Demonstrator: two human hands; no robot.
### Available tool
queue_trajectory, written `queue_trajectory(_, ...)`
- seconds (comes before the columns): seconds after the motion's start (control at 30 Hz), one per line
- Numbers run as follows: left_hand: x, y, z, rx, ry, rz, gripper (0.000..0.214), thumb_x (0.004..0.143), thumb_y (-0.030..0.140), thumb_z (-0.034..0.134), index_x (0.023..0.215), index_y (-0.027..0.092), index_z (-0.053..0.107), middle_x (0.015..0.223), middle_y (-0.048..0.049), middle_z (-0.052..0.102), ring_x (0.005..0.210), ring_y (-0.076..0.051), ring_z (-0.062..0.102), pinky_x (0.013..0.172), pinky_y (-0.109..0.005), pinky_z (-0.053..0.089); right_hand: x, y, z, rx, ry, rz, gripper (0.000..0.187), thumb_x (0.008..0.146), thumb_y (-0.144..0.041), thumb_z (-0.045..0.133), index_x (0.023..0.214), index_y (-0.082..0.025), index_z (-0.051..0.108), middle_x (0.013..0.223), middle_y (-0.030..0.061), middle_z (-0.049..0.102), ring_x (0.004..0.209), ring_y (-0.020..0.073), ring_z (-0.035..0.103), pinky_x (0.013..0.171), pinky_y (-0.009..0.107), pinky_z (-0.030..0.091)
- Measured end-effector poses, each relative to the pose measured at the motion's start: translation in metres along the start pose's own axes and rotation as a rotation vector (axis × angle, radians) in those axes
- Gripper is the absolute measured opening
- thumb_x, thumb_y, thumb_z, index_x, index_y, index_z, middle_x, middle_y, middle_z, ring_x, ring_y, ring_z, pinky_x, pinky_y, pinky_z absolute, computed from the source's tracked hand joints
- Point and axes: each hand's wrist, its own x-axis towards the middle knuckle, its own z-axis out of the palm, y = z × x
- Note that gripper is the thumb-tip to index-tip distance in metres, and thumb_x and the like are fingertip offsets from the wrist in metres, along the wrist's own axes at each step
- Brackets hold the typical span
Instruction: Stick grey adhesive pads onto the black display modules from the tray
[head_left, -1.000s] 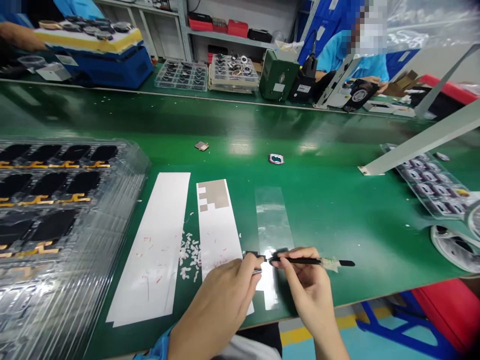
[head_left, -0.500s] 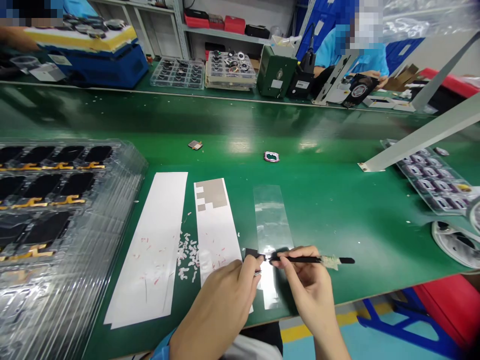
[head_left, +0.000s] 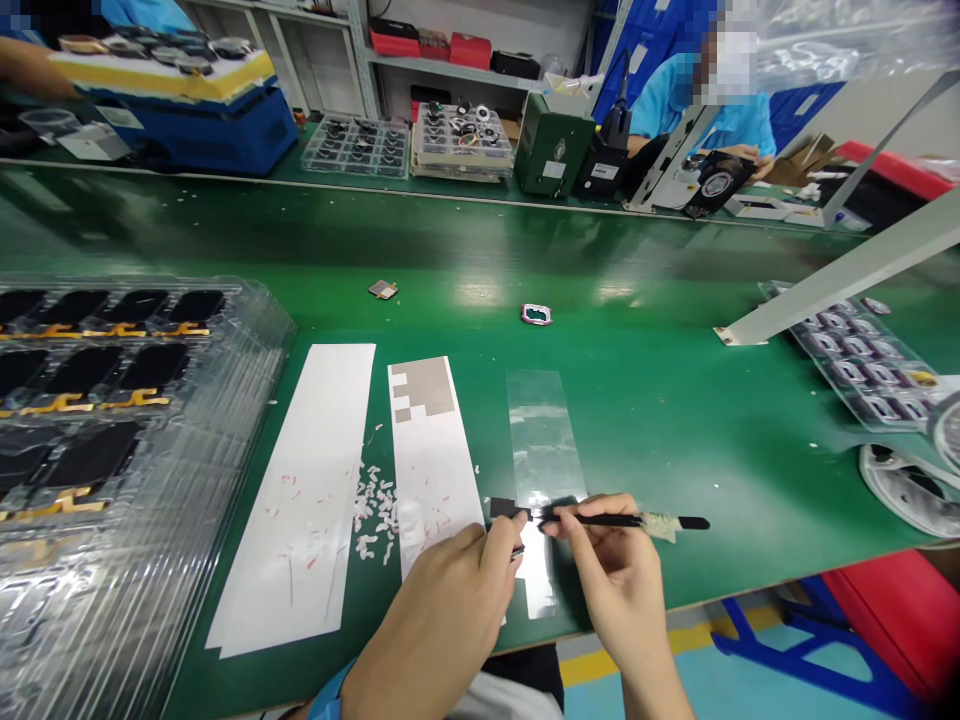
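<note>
My left hand (head_left: 454, 588) pinches the small black part (head_left: 502, 507), my right hand (head_left: 622, 562) grips the tweezers (head_left: 611, 520), and their slipping could scratch it!

The left hand (head_left: 450, 580) hides most of a thin thing (head_left: 517, 551) below its grip; I cannot tell its kind. Between both grips, the tip of the black tool (head_left: 615, 520) is too small to tell. Far left of them, the picture edge cuts the tray stack (head_left: 259, 370).
</note>
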Motion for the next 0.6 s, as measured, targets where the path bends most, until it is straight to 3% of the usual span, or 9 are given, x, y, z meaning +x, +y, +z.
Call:
queue_trajectory(0.17,0.000,0.000,0.000,-0.018,0.006,-0.009,0.022,0.098,0.010,0.034,0.113,0.018,0.049,0.091,-0.0109,0.068,0.081,-0.028,0.068,0.069,-0.044,0.058,-0.001,-0.008,0.004,0.030,0.049,-0.070,0.011,0.086,-0.027,0.070,0.087,-0.020,0.061,0.087,0.0000,0.057,0.069,0.0126,0.070,0.070,0.025,0.061)
queue_trajectory(0.6,0.001,0.000,-0.002,-0.008,0.020,0.015,0.024,0.098,0.011,0.036,0.118,0.018,0.045,0.096,-0.0096,0.069,0.080,-0.027,0.069,0.064,-0.041,0.058,0.000,0.000,0.002,-0.034,0.014,-0.021,0.016,0.083,-0.031,0.073,0.086,-0.017,0.066,0.087,0.0034,0.057,0.067,0.0159,0.070,0.068,0.030,0.062)
